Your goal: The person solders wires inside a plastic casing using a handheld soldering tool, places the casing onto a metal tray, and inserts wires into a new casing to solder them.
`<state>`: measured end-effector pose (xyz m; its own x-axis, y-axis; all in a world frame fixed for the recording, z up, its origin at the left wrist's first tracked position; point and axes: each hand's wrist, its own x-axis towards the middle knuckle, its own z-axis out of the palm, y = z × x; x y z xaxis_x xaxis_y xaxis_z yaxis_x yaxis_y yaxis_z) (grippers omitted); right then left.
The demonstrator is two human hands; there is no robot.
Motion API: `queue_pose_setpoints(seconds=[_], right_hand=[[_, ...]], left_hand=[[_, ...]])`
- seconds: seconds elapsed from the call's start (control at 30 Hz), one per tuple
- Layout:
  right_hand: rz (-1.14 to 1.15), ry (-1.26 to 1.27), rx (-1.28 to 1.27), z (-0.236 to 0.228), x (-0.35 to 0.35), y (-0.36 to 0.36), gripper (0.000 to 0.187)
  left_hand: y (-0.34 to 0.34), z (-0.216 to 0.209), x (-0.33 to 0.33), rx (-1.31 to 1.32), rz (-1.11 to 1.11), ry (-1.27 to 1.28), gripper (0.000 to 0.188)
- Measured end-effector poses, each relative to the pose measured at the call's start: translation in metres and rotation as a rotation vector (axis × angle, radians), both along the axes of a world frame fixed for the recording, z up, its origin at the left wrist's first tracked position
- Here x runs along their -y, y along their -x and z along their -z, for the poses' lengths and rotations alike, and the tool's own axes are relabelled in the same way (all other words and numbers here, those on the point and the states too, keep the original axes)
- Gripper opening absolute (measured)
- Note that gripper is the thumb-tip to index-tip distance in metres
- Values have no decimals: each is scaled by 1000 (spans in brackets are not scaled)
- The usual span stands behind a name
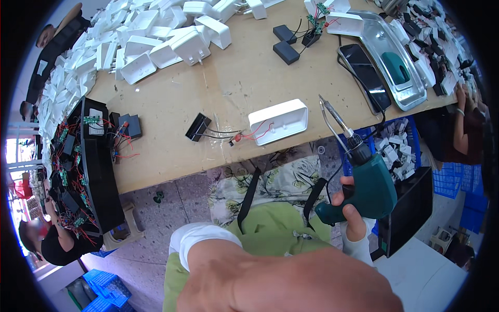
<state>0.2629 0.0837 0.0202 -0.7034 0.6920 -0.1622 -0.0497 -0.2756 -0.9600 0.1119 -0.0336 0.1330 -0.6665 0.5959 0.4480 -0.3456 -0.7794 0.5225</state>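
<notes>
My right hand (355,222) is wrapped round the grip of a dark green soldering gun (375,187), its metal tip pointing up over the table's front edge. Close to the camera, my left hand (291,283) is raised across the lower middle, its fingers hidden from view. On the table in front of me lies a white plastic housing (283,122), open side up. Red wires run into it from a small component (238,138), which black wires join to a black block (198,127).
A heap of white housings (140,47) covers the far left. A black bin (99,171) of wired circuit boards stands left. At right are a phone (364,73), a metal tray (416,93) and a blue basket (414,136). Other people sit on both sides.
</notes>
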Motion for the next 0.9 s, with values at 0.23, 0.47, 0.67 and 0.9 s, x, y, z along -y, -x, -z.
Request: queue_pose_setpoints(seconds=[0.23, 0.47, 0.67, 0.9], right_hand=[[-4, 23, 4, -6, 4, 4, 63], [-44, 14, 15, -4, 3, 6, 60], [29, -24, -59, 8, -9, -3, 50], [-48, -20, 1, 20, -22, -9, 50]], left_hand=[[-19, -22, 3, 193, 68, -99, 29], [-38, -3, 30, -186, -516, 694, 30], [61, 55, 23, -1395, -828, 893, 55], [95, 108, 13, -1565, -575, 1197, 64]])
